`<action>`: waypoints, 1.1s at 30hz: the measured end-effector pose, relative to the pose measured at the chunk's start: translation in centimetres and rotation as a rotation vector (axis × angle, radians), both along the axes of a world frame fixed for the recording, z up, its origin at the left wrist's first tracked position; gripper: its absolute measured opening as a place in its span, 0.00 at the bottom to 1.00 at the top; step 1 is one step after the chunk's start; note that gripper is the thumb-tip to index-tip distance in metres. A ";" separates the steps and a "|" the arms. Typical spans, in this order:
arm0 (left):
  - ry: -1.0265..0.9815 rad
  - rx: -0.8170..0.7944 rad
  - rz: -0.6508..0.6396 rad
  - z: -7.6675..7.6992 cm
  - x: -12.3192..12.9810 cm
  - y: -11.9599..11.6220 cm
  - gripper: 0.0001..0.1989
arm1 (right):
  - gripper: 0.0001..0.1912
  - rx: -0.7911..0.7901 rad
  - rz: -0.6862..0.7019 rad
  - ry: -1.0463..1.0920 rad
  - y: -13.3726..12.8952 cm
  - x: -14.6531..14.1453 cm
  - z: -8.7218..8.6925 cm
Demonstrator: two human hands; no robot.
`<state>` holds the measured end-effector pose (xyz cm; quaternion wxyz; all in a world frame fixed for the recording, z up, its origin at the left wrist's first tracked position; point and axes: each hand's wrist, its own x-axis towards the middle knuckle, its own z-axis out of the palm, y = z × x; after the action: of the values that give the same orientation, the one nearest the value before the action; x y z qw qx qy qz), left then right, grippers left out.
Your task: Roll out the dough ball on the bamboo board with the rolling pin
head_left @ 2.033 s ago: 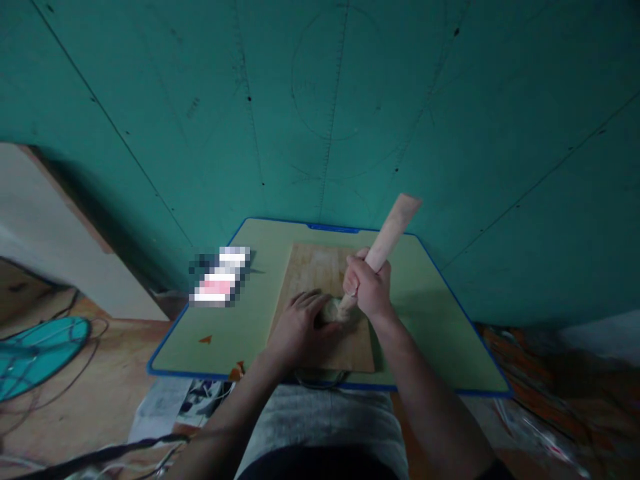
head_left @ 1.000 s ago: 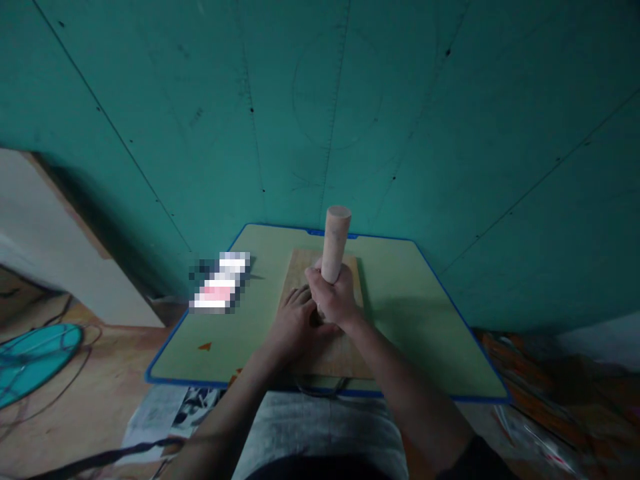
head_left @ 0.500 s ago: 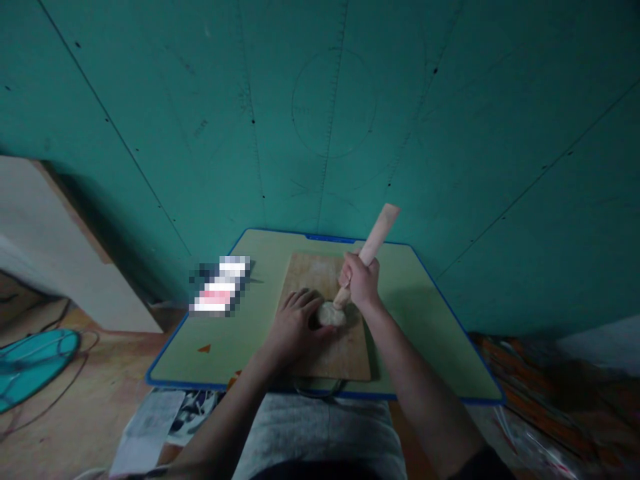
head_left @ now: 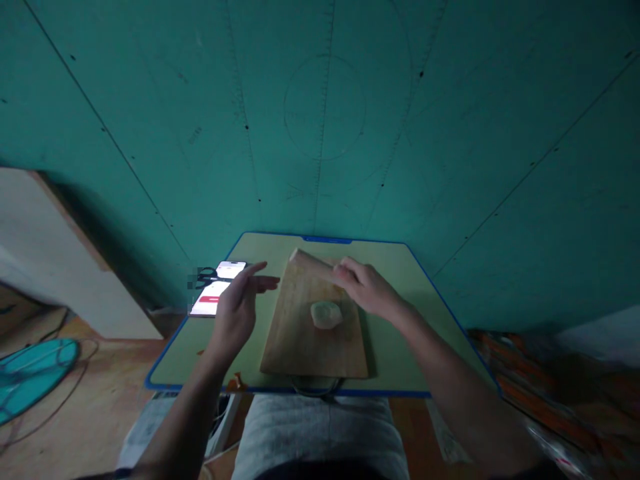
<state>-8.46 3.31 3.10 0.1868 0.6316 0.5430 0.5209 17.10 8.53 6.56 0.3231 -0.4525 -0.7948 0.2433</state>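
A pale, flattened lump of dough (head_left: 326, 315) lies on the wooden cutting board (head_left: 300, 353), touched by neither hand. My right hand (head_left: 367, 283) is closed round one end of a wooden rolling pin (head_left: 316, 265). The pin points left, tilted above the far part of the board. To the left of the board, my left hand (head_left: 240, 308) is raised over the table with nothing in it. Its fingers are apart and point toward the board.
A lit phone (head_left: 206, 303) and dark-handled scissors (head_left: 207, 277) lie at the left of the small blue-edged table (head_left: 400, 353). An orange scrap (head_left: 236, 382) is at the near edge. A green wall (head_left: 320, 133) rises behind; a white board (head_left: 75, 260) leans at left.
My left hand has let go of the dough and moved left. My right hand has lifted the rolling pin off the dough and swung it from upright to pointing left.
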 end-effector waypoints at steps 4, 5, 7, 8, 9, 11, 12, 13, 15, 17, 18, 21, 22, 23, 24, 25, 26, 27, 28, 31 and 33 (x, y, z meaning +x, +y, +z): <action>0.401 0.090 -0.160 0.7 1.1 -1.2 0.23 | 0.13 0.039 -0.071 -0.404 -1.7 -1.7 -1.1; 0.550 0.078 -0.187 0.7 1.6 -1.3 0.24 | 0.13 0.048 -0.078 -0.472 -2.0 -2.2 -1.2; 0.792 -0.009 -0.240 0.7 2.5 -1.3 0.19 | 0.12 0.064 -0.083 -0.563 -2.5 -2.9 -1.3; 0.873 -0.073 -0.260 0.7 2.8 -1.2 0.14 | 0.11 0.070 -0.085 -0.592 -2.7 -3.0 -1.2; 0.931 -0.139 -0.278 0.6 3.0 -1.0 0.10 | 0.11 0.076 -0.090 -0.615 -2.8 -2.9 -1.2; 0.990 -0.229 -0.308 0.4 3.1 -0.6 0.08 | 0.11 0.080 -0.125 -0.666 -2.7 -2.1 -1.4; 0.999 -0.244 -0.307 0.2 3.0 -0.4 0.09 | 0.12 0.071 -0.155 -0.696 -2.5 -1.6 -1.6; 1.005 -0.250 -0.292 0.1 2.9 -0.2 0.12 | 0.12 0.056 -0.188 -0.727 -2.4 -0.9 -1.9; 1.026 -0.285 -0.239 -0.3 2.7 0.1 0.18 | 0.14 0.020 -0.247 -0.772 -2.2 0.2 -2.5; 1.048 -0.357 -0.155 -0.7 2.7 0.2 0.25 | 0.14 -0.012 -0.277 -0.772 -2.2 1.0 -3.1; 1.050 -0.392 -0.119 -1.0 2.7 0.3 0.28 | 0.14 -0.024 -0.284 -0.755 -2.2 1.3 -3.4; 1.010 -0.425 -0.050 -1.8 2.9 0.3 0.29 | 0.13 -0.074 -0.271 -0.676 -1.9 1.4 -4.0; 0.990 -0.414 -0.040 -2.0 2.9 0.3 0.28 | 0.12 -0.096 -0.260 -0.647 -1.8 1.4 -4.2; 0.973 -0.400 -0.035 -2.2 3.0 0.3 0.28 | 0.12 -0.117 -0.250 -0.619 -1.6 1.4 -4.4; 0.963 -0.391 -0.032 -2.3 3.0 0.4 0.26 | 0.12 -0.135 -0.244 -0.591 -1.4 1.4 -4.6; 0.960 -0.387 -0.032 -2.4 3.0 0.4 0.25 | 0.11 -0.150 -0.241 -0.565 -1.1 1.5 -4.8; 0.964 -0.391 -0.035 -2.4 3.0 0.5 0.24 | 0.11 -0.157 -0.236 -0.538 -0.9 1.5 -5.0; 0.976 -0.401 -0.037 -2.4 3.0 0.6 0.22 | 0.10 -0.160 -0.228 -0.512 -0.7 1.6 -5.2; 0.996 -0.406 -0.040 -2.4 2.9 0.7 0.20 | 0.10 -0.159 -0.219 -0.488 -0.6 1.7 -5.4; 1.062 -0.369 -0.071 -2.6 2.8 1.0 0.15 | 0.08 -0.146 -0.200 -0.435 0.0 1.8 -5.9; 1.045 -0.355 -0.060 -2.5 2.9 1.2 0.14 | 0.06 -0.122 -0.215 -0.428 0.4 1.8 -6.2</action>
<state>-5.57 4.48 0.59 0.0107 0.7802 0.6246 0.0331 18.92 8.91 0.40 0.1435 -0.5943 -0.7763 0.1537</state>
